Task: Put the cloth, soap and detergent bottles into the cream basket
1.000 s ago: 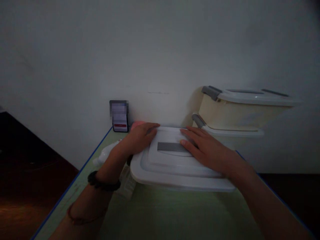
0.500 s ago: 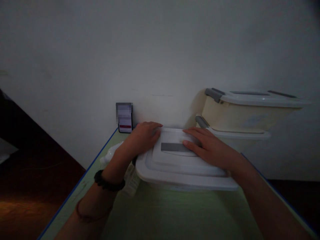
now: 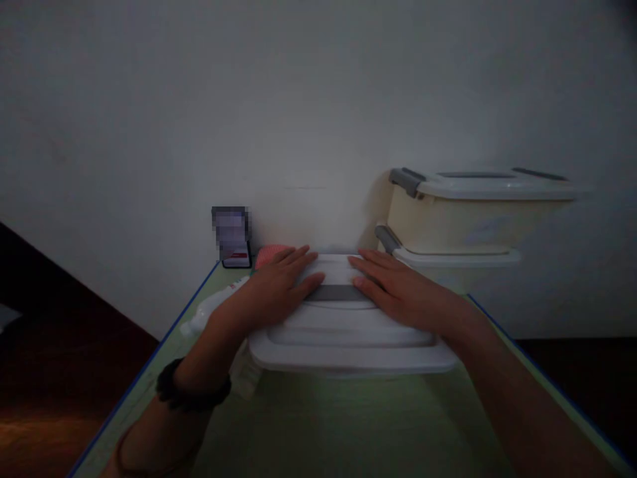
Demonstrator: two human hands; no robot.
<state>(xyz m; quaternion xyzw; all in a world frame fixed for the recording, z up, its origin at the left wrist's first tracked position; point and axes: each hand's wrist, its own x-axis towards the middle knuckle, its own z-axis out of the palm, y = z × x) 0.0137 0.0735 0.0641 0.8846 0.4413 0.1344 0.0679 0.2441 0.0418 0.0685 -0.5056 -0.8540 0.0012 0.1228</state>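
A white storage box lid (image 3: 348, 336) with a grey strip (image 3: 338, 293) across it lies level before me on the table. Flat on its left part rests my left hand (image 3: 281, 285), fingers stretched out and thumb spread toward the strip. My right hand (image 3: 393, 287) lies on the right part, also with fingers extended and the thumb beside the strip's right end. What is under the lid is mostly hidden. To the left, partly behind my left wrist, a white bottle (image 3: 204, 312) lies on its side. A pink ribbed item (image 3: 271, 253) shows behind my left hand.
Against the wall stands a phone (image 3: 233, 239) with a lit screen. At the back right are two stacked cream storage boxes (image 3: 442, 226) with white lids and grey latches. The green table (image 3: 338, 425) has blue edges. A pale packet (image 3: 246, 375) lies by my left forearm.
My left hand has moved from the lid's left edge onto its top, thumb now near the grey strip. My right hand stays on the lid. The view has shifted slightly.
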